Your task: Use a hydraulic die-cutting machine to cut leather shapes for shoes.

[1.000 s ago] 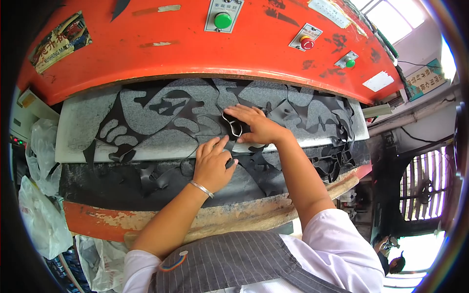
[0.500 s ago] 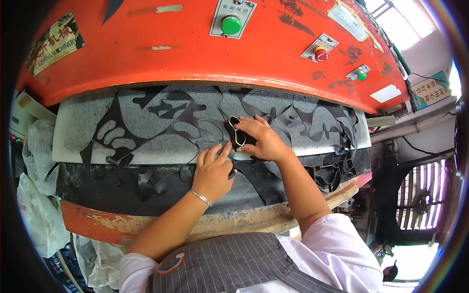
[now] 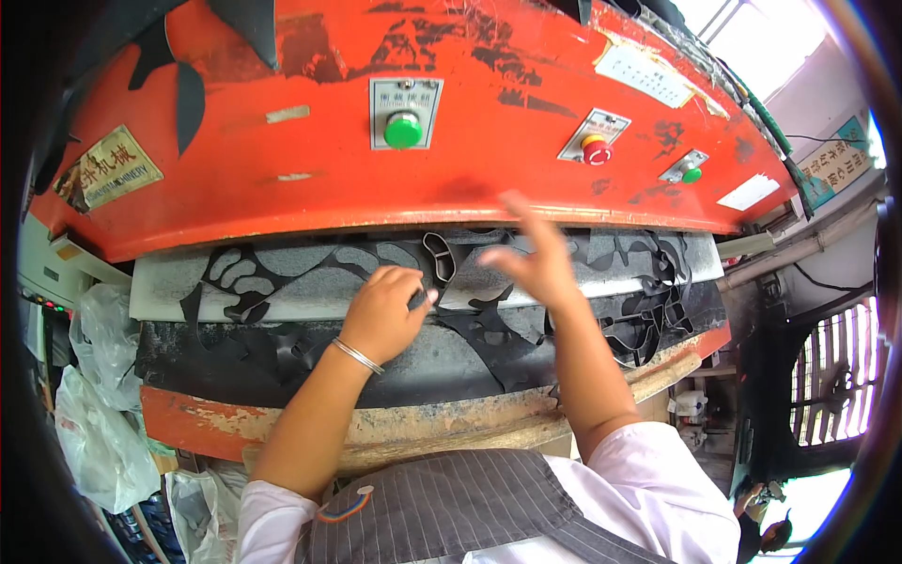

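Note:
A small curved metal cutting die (image 3: 438,258) stands on the black sheet material (image 3: 282,277), which is full of cut-out gaps. Just left of the die, my left hand (image 3: 383,315) is closed, thumb and fingers curled round something small and dark that I cannot make out. My right hand (image 3: 540,268) hangs over the sheet to the right of the die, holding nothing. Its fingers are spread and slightly blurred by motion, pointing toward the red machine front.
The red press head (image 3: 310,179) spans the far side, bearing a large green button (image 3: 403,130), a red stop button (image 3: 596,149) and a smaller green button (image 3: 692,175). More metal dies (image 3: 639,338) lie at the right. Plastic bags (image 3: 99,428) hang at the left.
My right hand has let go of the die and lifted away to the right, its fingers spreading. My left hand has drawn back from the die and curled. The view has tilted up toward the machine.

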`<state>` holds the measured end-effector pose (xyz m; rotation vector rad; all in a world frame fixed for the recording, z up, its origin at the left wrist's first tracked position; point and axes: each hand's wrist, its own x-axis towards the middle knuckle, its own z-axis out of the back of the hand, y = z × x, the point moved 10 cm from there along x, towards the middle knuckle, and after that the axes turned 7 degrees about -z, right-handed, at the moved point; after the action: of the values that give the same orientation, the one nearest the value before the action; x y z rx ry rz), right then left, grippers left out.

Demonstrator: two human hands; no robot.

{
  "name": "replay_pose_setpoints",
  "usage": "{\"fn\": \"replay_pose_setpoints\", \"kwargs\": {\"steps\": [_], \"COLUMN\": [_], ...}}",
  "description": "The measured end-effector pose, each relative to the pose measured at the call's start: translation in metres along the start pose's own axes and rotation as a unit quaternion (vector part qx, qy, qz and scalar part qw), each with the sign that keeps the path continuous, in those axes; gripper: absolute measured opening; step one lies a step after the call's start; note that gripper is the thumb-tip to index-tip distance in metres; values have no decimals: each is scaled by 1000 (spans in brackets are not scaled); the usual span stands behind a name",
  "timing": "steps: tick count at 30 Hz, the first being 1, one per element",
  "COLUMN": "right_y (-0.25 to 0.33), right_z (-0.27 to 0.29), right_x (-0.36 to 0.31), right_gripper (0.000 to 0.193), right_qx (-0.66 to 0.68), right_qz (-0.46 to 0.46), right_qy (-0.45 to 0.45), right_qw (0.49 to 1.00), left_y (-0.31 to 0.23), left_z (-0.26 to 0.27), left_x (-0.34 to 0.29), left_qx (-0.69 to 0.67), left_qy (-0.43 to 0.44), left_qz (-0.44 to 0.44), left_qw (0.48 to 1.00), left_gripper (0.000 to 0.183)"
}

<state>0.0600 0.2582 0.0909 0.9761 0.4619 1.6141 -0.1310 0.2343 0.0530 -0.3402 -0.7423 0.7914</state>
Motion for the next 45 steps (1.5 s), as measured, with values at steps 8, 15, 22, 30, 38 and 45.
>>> {"fn": "replay_pose_setpoints", "kwargs": {"steps": [8,15,22,30,38,45], "right_y": [-41,-41,44,103,66,-5], "right_z": [272,204,-48,-128,-106,-98], "right_x": [19,-55,-194,-240,-154,9], "right_gripper": [68,69,43,47,57,59], "right_qx": [-98,-87,-41,-202,-25,-166], "right_qz": [-60,-18,-51,85,-125,-257], "right_qy": [-561,-374,221,180,313,90], "right_qw": [820,923,973,959,941,948], "left_y": [-122,-74,-82,-78,-69,-68], "left_z": [138,88,36,41,33,37], "left_x": [72,-18,-194,-189,-179,-163], "left_qx": [156,53,41,156,134,134], "left_qy": [-268,-13,82,2,53,48], "left_qz": [-219,4,75,63,70,87], "left_qw": [925,999,993,986,987,986], "left_gripper": [22,27,19,24,23,19]}}
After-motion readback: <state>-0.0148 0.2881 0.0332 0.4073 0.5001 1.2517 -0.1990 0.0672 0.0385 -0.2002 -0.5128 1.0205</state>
